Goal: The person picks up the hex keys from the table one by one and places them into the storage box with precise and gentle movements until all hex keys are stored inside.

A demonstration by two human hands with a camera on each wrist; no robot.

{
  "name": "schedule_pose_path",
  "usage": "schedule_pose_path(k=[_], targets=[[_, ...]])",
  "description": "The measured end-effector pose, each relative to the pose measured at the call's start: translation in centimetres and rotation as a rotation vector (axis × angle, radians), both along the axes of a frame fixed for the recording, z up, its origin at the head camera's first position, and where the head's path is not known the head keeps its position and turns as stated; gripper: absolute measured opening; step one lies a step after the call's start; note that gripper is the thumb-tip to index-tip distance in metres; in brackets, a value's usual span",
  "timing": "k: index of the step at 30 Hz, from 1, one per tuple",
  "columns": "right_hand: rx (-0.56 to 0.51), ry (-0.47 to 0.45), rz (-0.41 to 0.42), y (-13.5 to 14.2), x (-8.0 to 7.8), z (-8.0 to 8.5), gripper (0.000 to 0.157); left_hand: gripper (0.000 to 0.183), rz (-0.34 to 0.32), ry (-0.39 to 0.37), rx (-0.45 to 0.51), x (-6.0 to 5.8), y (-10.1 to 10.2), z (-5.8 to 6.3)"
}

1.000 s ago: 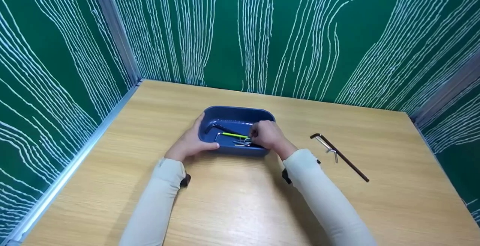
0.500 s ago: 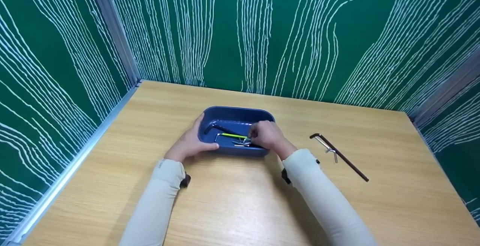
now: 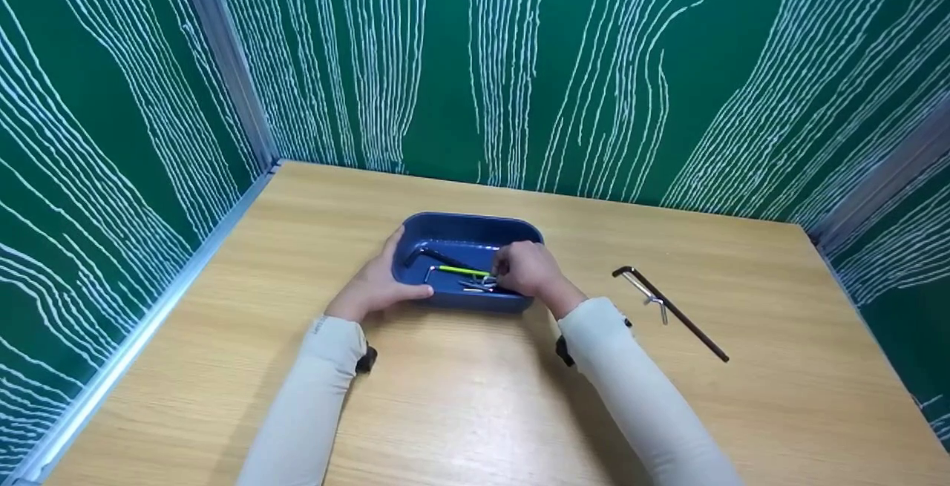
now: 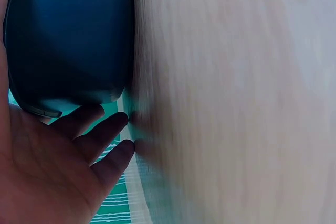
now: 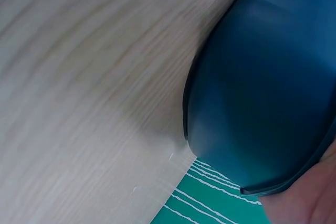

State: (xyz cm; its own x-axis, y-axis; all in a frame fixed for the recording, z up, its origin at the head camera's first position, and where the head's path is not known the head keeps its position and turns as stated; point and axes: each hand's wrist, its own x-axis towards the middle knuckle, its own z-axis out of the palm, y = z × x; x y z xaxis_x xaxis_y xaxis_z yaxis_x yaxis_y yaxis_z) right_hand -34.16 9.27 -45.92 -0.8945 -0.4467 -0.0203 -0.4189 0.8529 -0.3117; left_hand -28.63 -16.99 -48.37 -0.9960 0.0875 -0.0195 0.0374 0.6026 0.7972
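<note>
My left hand (image 3: 377, 283) grips the left end of a dark blue plastic box (image 3: 464, 301), thumb over the front rim. In the left wrist view, several fingers of that hand (image 4: 58, 166) spread beside the box's outer wall (image 4: 73, 35). My right hand (image 3: 528, 267) reaches into the box's right side with curled fingers. Its fingertips are among small silver hex keys (image 3: 475, 286); whether they pinch one is hidden. A green-sleeved hex key (image 3: 454, 270) and a large black hex key (image 3: 444, 257) also lie in the box.
To the right on the wooden table (image 3: 460, 397) lies a large dark brown hex key (image 3: 690, 324), with small silver hex keys (image 3: 663, 312) against its left side. Green walls (image 3: 445, 63) with white wavy lines enclose the table at the back and sides.
</note>
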Motion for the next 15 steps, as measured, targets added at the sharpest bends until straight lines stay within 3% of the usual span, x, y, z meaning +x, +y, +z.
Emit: schedule_pose_path(k=[15], targets=[[0.036, 0.009, 0.003, -0.09, 0.00, -0.02, 0.004, 0.114, 0.008, 0.012, -0.013, 0.04, 0.03, 0.04]])
